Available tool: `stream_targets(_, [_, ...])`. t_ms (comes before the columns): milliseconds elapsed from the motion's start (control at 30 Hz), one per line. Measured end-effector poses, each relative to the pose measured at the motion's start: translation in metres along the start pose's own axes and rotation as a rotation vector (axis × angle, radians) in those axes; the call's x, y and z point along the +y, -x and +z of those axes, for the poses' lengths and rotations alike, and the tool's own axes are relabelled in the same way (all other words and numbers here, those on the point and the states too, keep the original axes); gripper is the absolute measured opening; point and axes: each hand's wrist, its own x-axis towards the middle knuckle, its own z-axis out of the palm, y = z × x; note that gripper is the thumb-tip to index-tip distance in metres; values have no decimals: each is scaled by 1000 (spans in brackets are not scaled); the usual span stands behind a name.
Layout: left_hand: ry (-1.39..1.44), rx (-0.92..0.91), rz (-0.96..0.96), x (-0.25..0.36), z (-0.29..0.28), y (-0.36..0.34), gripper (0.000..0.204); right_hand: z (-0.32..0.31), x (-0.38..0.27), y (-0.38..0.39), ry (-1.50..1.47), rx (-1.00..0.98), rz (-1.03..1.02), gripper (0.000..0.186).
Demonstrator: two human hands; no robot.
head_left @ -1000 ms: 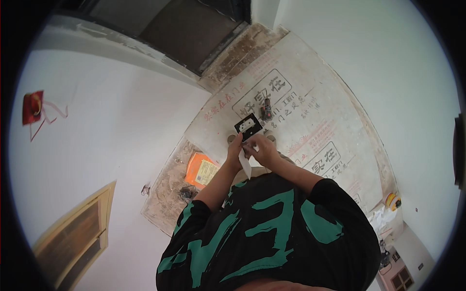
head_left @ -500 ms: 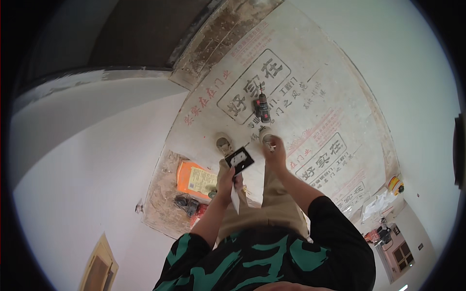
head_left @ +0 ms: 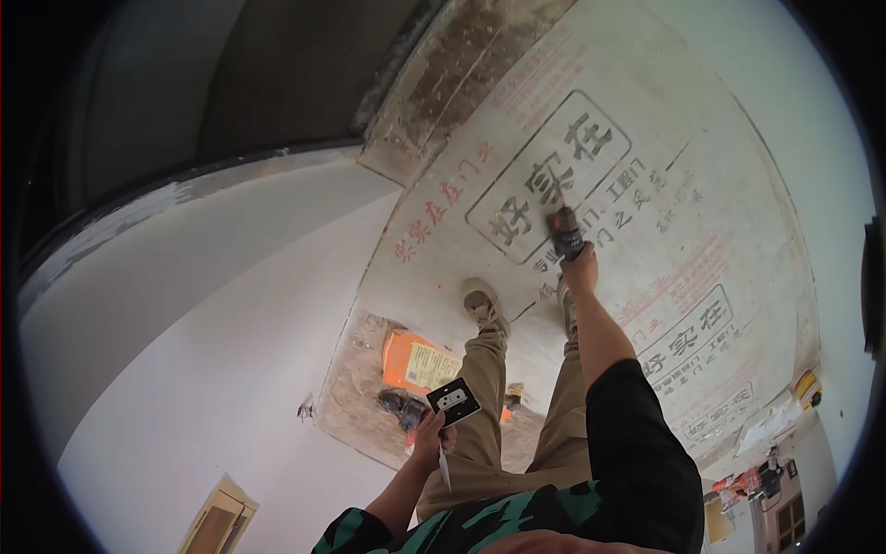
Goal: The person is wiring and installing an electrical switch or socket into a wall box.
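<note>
Drill [head_left: 565,231] and right hand [head_left: 580,270] meet beyond the shoes [head_left: 481,305], over the printed floor sheet [head_left: 425,295]; the hand appears wrapped around the tool's near end, though blur hides whether it is lifted. The left hand [head_left: 428,436] grips a black socket plate [head_left: 454,403] by its lower edge, probably to leave its face uncovered. A thin white piece [head_left: 445,469] hangs below that palm, seemingly tucked there so the right arm can stretch out unburdened.
</note>
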Motion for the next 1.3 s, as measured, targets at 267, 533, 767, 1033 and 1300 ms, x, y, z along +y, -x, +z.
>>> stream_targets(267, [-100, -130, 315, 62, 71, 79, 24, -275, -112, 175, 5, 40, -381, 60])
stream_targets(533, [88, -106, 736, 60, 119, 206, 25, -491, -129, 316, -434, -84, -1183, 76])
stream_targets(767, [174, -307, 1085, 43, 183, 331, 19, -545, -204, 315, -934, -260, -1053, 63])
stream_targets(1033, [290, -195, 1382, 14, 183, 378, 22, -579, -205, 325, -932, -882, -939, 47])
stream_targets(1300, [-24, 291, 1861, 51, 117, 375, 15, -576, -246, 363, -769, -1042, -1251, 36])
